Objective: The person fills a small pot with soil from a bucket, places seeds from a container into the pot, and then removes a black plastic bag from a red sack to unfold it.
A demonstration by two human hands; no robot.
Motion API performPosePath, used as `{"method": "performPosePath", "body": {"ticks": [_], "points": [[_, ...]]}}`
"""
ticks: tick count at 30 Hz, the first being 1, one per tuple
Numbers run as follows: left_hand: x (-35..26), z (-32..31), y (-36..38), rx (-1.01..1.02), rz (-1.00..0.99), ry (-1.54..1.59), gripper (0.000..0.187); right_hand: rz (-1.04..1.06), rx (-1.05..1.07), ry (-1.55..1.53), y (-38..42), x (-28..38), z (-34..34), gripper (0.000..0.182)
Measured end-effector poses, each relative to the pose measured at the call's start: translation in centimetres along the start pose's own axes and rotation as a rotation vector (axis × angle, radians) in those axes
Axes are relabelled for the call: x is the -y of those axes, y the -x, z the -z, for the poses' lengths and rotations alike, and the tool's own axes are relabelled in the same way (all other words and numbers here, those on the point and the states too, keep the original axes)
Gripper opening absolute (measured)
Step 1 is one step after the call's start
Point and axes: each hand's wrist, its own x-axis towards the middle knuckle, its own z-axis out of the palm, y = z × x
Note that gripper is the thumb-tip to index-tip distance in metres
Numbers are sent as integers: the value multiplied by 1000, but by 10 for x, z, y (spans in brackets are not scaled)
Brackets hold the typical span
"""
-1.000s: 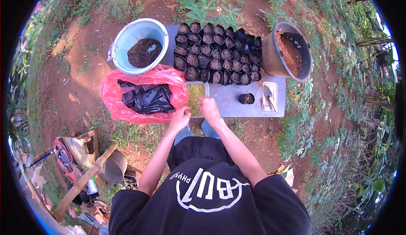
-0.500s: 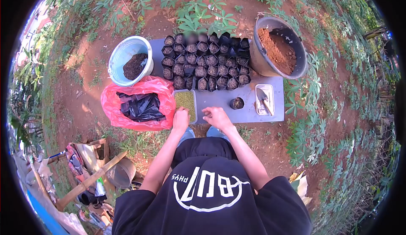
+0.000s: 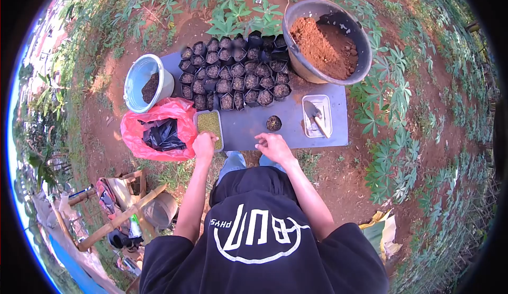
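My left hand is at the near end of a clear plastic container of small green seeds. Its fingers are curled together, and whatever they hold is too small or hidden to make out. My right hand hovers over the table's near edge, fingers loosely apart, with nothing visible in it. Just beyond it stands a single black seedling bag filled with dark soil. Rows of similar soil-filled black bags are packed together at the far side of the table.
The grey table also bears a white tray with a small trowel. A large bucket of reddish soil stands far right. At left are a pale blue bucket and a pink bag holding black plastic bags.
The camera view has shifted, so the table and its contents appear further left and slightly tilted. My left hand stays by the seed container; my right hand remains near the table's edge.
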Motion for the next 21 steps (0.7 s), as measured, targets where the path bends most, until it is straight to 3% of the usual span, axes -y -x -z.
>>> {"method": "performPosePath", "body": {"ticks": [6, 9, 10, 12, 14, 21], "points": [[-35, 12, 2, -123, 115, 68, 16, -37, 35, -51, 27, -23, 24, 32], [-86, 15, 0, -117, -66, 390, 13, -79, 20, -87, 36, -40, 38, 33], [-113, 22, 0, -7, -139, 471, 13, -93, 14, -97, 38, -45, 42, 33], [-148, 16, -2, 54, -275, 468, 14, -109, -11, -112, 39, -55, 49, 33], [-168, 2, -7, -9, -406, 341, 13, -116, -54, -127, 40, -63, 56, 32], [-187, -23, -8, 63, -381, 339, 16, -167, -84, -88, 50, -62, 75, 31]]}}
